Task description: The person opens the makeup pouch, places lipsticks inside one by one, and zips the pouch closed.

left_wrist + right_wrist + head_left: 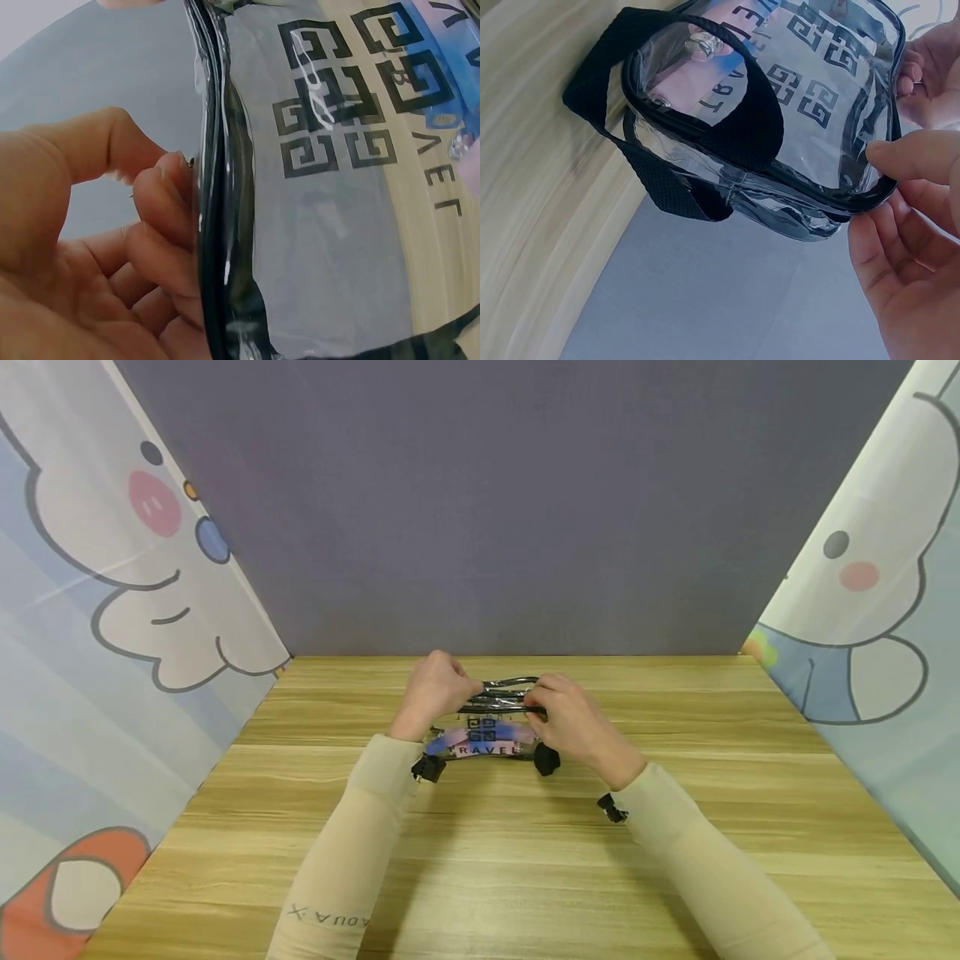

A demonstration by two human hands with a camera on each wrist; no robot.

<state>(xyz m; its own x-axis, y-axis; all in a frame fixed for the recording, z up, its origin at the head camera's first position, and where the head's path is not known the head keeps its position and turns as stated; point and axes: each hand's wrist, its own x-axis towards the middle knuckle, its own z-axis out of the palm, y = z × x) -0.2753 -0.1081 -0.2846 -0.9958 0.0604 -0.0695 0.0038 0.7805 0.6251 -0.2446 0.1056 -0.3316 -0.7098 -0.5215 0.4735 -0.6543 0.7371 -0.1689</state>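
Note:
A clear plastic travel bag (487, 735) with black edging and the printed word TRAVEL stands on the wooden table. My left hand (441, 687) pinches its top edge near the left end. In the left wrist view, the left thumb and forefinger (161, 180) meet at the black edge, where a small dark bit shows, too small to tell. My right hand (566, 714) grips the bag's top right corner, thumb on the clear face and fingers beneath, as the right wrist view shows. Inside lie pink and blue containers (705, 75), partly hidden by the print.
Black strap handles (660, 187) hang from the bag's ends. The wood-grain table (480, 877) runs back to a grey panel (510, 510). Cartoon-printed curtains (90, 610) stand at both sides.

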